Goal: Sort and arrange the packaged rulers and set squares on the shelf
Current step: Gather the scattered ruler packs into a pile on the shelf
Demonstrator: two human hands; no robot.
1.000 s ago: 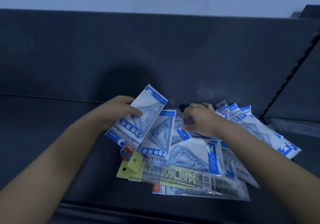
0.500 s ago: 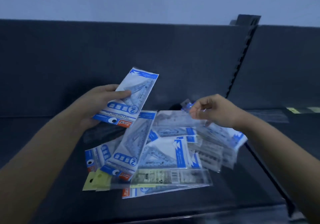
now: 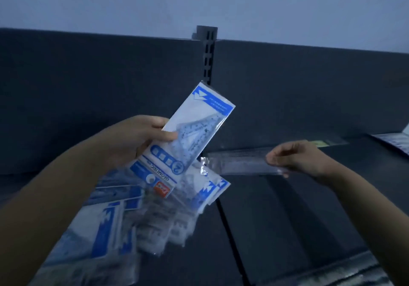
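My left hand (image 3: 135,139) grips a blue-and-white set square pack (image 3: 190,130), held tilted up above the heap. My right hand (image 3: 296,159) pinches the right end of a clear packaged ruler (image 3: 239,162), which hangs level over the right part of the dark shelf (image 3: 287,215). A loose pile of packaged rulers and set squares (image 3: 137,219) lies on the shelf below my left hand, blurred and overlapping.
A slotted upright post (image 3: 208,55) splits the dark back panel. A seam (image 3: 230,234) runs down the shelf beside the pile. More packs (image 3: 398,141) and a yellow-labelled ruler (image 3: 318,143) lie at the far right.
My right hand has pulled a clear ruler out of the pile and carried it to the right. My left hand has lifted its set square pack higher. The view has swung right.
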